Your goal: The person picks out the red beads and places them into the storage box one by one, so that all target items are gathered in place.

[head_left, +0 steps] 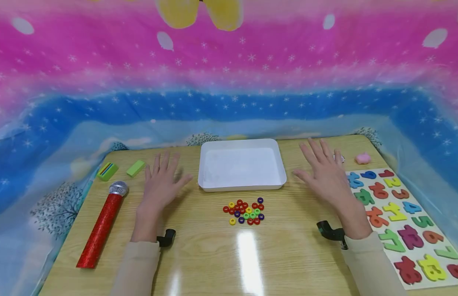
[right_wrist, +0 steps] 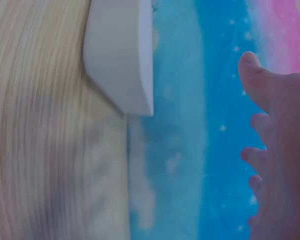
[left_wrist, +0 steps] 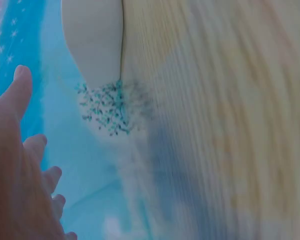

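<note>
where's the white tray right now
In the head view, the white tray is centred on the far side of the table, between the left hand and right hand, beyond the beads.

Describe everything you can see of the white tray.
The white tray is shallow, rectangular and open-topped, with rounded corners, raised walls and a smooth, plastic-looking floor in full view. It sits upright on the wooden table, long sides running left to right, near the far edge, beyond the colored beads. The left hand and right hand flank it without touching.
</note>
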Demonstrator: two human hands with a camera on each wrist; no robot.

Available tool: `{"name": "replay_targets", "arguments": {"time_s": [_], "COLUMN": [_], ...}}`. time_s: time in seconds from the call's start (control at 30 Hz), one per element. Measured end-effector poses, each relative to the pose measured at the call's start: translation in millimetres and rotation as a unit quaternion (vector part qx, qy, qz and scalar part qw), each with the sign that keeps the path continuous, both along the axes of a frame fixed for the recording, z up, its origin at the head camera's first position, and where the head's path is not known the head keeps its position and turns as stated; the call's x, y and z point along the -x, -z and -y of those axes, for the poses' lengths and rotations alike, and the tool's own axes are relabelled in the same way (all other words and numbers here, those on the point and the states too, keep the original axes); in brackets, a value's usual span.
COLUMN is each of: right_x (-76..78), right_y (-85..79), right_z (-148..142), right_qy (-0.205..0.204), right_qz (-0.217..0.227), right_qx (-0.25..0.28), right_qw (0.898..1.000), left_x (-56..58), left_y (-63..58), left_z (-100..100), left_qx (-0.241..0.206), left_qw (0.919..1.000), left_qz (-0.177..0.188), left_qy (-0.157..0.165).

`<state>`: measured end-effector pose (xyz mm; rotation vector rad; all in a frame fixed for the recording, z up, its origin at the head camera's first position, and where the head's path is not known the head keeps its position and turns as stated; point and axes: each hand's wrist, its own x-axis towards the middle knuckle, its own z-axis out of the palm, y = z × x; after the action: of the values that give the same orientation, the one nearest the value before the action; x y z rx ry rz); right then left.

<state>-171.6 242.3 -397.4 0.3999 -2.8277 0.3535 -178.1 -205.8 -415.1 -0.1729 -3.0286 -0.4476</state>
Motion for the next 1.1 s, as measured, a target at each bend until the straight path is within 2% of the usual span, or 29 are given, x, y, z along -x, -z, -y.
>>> {"name": "replay_targets", "arguments": {"time_s": [0.13, 0.33, 0.63, 0.87, 1.1], "right_x": [-5.2, -13.9, -35.6, -45.6, -44.2], "right_y": [-7.1, -5.7, -5.5, -3.6, 13.6], "right_z": [12.8, 30.0, 53.9, 71.1, 79.4], "right_qy": [-0.039, -0.09, -0.189, -0.224, -0.247], "right_qz": [0.001, 0.017, 0.037, 0.065, 0.099], "right_qx": [0.0, -0.011, -0.035, -0.041, -0.03], "right_qw": [0.999, 0.996, 0.981, 0.972, 0.963], "left_x": [2.0, 7.6, 14.3, 17.5, 18.4], "left_y": [0.1, 4.8, 10.6, 11.5, 13.4], "left_z": [-10.4, -25.2, -37.8, -43.8, -47.1], "left_qx": [-0.001, -0.024, -0.044, -0.05, -0.045], "left_qw": [0.9998, 0.9985, 0.9952, 0.9932, 0.9901], "left_qz": [0.009, 0.025, 0.047, 0.066, 0.09], "left_qy": [0.015, 0.043, 0.074, 0.082, 0.098]}}
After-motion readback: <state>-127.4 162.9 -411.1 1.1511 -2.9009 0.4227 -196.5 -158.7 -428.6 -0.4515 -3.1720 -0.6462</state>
